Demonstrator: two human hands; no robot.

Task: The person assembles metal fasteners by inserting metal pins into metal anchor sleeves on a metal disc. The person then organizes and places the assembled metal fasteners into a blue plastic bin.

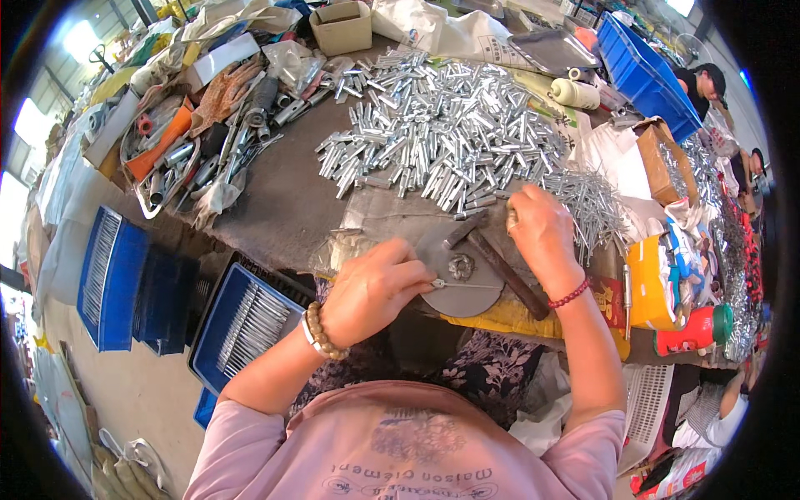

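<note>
My left hand point(375, 287) pinches the ring end of a thin metal eye pin point(471, 286), which points right across a round grey plate point(475, 302). My right hand point(540, 232) is closed, its fingertips at the near edge of a large heap of silver metal sleeves point(442, 125); what it holds, if anything, is hidden. Between my hands a hammer point(508, 275) lies partly over the plate, its handle toward me. A small shiny metal lump point(460, 267) sits on the plate beside it. Thin metal pins point(587, 208) are piled just right of my right hand.
Blue crates point(196, 367) with rows of metal parts stand at the lower left. Tools and rags point(208, 125) clutter the bench's left side. To the right are a yellow box point(650, 283) and a red jar point(692, 332). A blue bin point(642, 75) and other people are beyond.
</note>
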